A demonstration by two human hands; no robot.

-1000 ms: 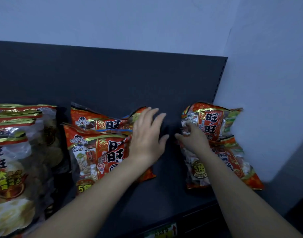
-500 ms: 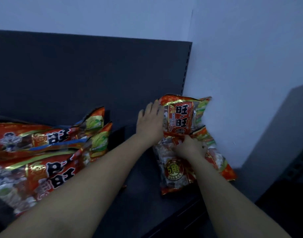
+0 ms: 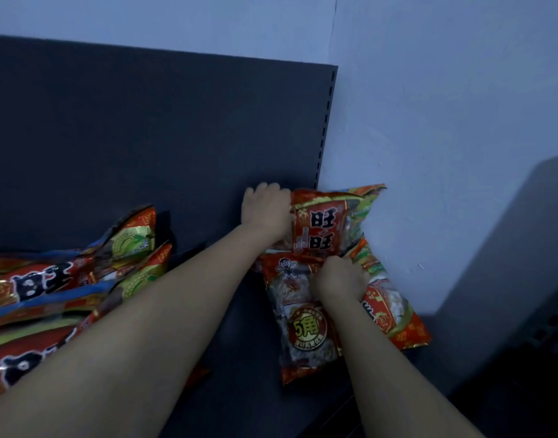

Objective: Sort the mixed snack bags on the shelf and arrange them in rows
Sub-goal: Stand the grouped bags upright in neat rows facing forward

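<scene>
Snack bags sit at the right end of the shelf (image 3: 239, 311) against the wall (image 3: 429, 153). The left hand (image 3: 266, 210) has its grip curled round the far bag (image 3: 325, 226)'s left edge. The right hand (image 3: 340, 278) curls where it meets the near bag (image 3: 303, 327); I cannot tell which it holds. More bags (image 3: 50, 286) lie left.

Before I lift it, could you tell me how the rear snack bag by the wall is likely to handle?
Probably floppy: the rear snack bag creases where the left hand grips it. Likely light, being puffy. Its glossy film may slip on the front bag the right hand holds.
</scene>
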